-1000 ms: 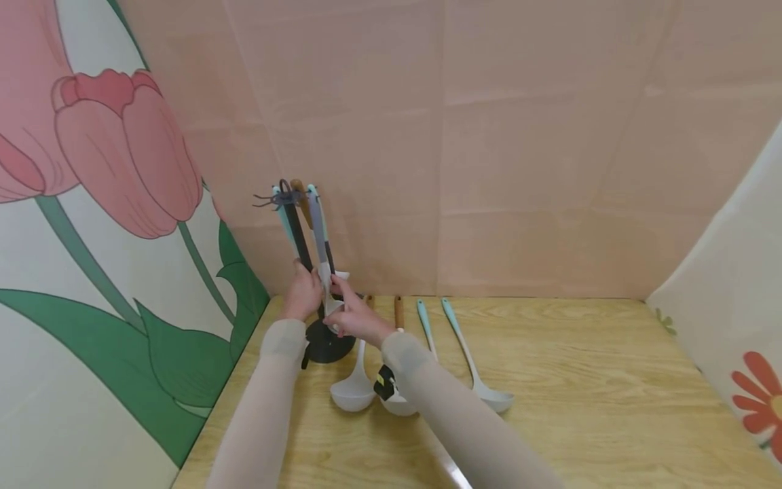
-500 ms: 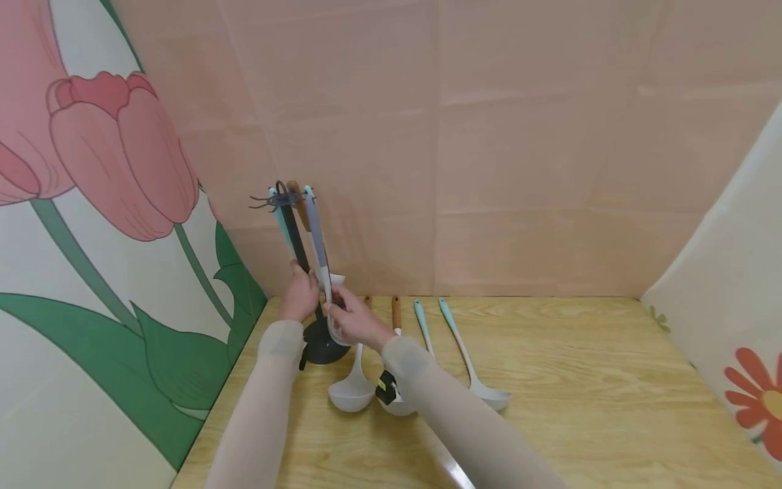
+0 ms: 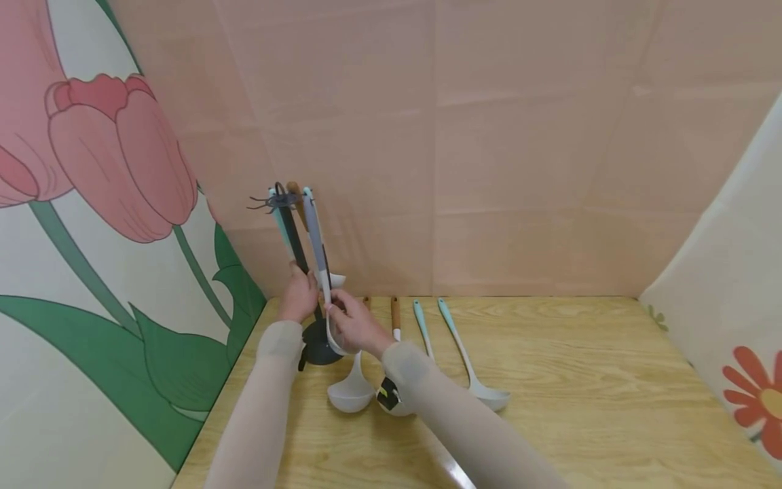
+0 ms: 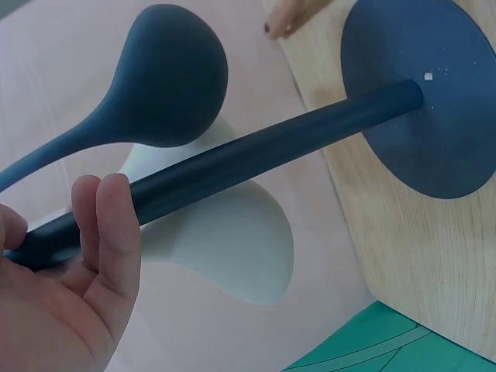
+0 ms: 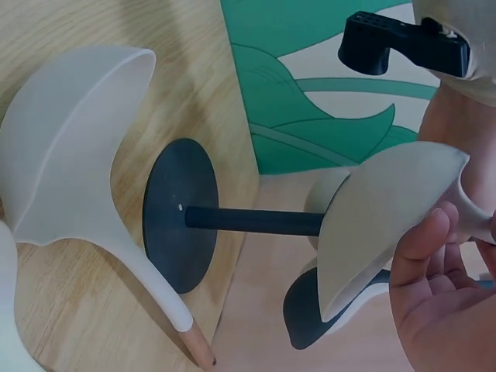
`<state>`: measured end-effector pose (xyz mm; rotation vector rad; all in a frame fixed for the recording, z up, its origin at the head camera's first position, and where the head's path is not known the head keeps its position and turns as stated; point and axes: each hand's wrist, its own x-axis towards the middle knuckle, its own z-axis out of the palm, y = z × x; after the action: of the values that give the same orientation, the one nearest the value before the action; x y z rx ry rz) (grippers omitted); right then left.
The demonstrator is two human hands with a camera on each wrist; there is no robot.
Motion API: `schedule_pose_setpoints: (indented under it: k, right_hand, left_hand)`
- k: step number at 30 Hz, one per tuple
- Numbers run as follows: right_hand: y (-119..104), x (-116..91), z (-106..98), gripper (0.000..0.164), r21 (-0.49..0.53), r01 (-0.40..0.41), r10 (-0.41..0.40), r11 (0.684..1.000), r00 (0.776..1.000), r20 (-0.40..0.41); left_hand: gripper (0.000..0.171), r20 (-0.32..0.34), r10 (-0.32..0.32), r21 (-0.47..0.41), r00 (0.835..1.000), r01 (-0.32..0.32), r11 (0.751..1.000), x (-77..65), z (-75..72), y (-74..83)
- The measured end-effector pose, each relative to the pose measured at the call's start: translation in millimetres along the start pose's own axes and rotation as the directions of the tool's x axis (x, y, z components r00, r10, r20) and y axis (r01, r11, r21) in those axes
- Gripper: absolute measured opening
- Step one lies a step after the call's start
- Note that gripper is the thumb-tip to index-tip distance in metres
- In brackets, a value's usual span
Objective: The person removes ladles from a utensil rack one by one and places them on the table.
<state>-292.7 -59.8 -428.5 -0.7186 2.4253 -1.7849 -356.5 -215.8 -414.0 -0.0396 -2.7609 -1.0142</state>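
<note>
In the head view a black utensil stand [image 3: 294, 238] rises at the left of the table, its round base [image 3: 318, 348] on the wood. My left hand [image 3: 299, 297] grips its pole [image 4: 271, 151]. A ladle with a grey-blue handle [image 3: 314, 238] hangs at the hooks, its pale bowl [image 5: 387, 217] low beside the pole. My right hand [image 3: 356, 322] pinches this ladle at the neck just above the bowl. Behind it hang a dark ladle [image 4: 167, 77] and a white utensil head [image 4: 252, 244]; teal and brown handles [image 3: 302, 212] show at the top.
On the table [image 3: 580, 367], right of the stand, several pale ladles lie in a row, among them a near one [image 3: 351, 395] and a teal-handled one [image 3: 455, 333]. My right forearm covers part of the row. A pink backdrop [image 3: 489, 170] stands behind the table, a tulip-printed sheet [image 3: 116, 156] at left.
My right hand has moved slightly lower, and the ladle's bowl now sits lower and is turned. The handle top remains at the hooks. My left hand stays on the pole.
</note>
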Motion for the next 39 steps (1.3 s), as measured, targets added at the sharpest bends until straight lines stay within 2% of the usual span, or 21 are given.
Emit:
schedule_pose_setpoints:
  k: [6, 13, 20, 23, 28, 31, 35, 39]
  right_hand:
    - [-0.5, -2.1, 1.5, 0.025, -0.126, 0.078, -0.081, 0.989, 0.996, -0.024]
    - [0.3, -3.4, 2.8, 0.025, -0.159, 0.075, -0.077, 0.984, 0.997, -0.008]
    - [-2.5, -3.6, 5.8, 0.022, -0.214, 0.109, -0.108, 0.971, 0.994, 0.014]
    - [-3.3, -4.2, 6.9, 0.019, -0.237, 0.104, -0.104, 0.966, 0.995, 0.012]
    - [-5.8, -4.8, 8.1, 0.018, -0.269, 0.108, -0.109, 0.957, 0.994, 0.012]
    - [-8.7, -5.4, 8.5, 0.017, -0.306, 0.118, -0.119, 0.945, 0.993, 0.016]
    - [-11.4, -5.8, 9.3, 0.014, -0.369, 0.144, -0.143, 0.918, 0.989, 0.03]
    - [-13.8, -5.9, 9.8, 0.012, -0.403, 0.162, -0.164, 0.901, 0.986, 0.031]
  left_hand:
    - [0.057, 0.009, -0.004, -0.039, 1.0, 0.005, 0.999, 0.8, 0.5, -1.2]
    - [0.056, -0.031, 0.033, -0.035, 0.999, -0.034, 0.999, -0.4, 2.1, -2.5]
    - [0.055, -0.04, 0.055, -0.048, 0.998, -0.057, 0.997, -2.2, 0.9, -1.9]
    - [0.068, -0.029, 0.063, -0.041, 0.998, -0.064, 0.997, -2.9, -0.8, -1.7]
    - [0.093, 0.018, 0.038, -0.047, 0.999, -0.037, 0.998, -3.9, -4.5, -0.5]
    - [0.096, 0.053, 0.009, -0.054, 0.999, -0.006, 0.999, -5.1, -6.6, 0.6]
    - [0.089, 0.078, -0.018, -0.07, 0.997, 0.023, 0.997, -7.1, -7.6, 1.9]
    - [0.076, 0.079, -0.008, -0.091, 0.997, 0.015, 0.996, -8.0, -6.4, 1.6]
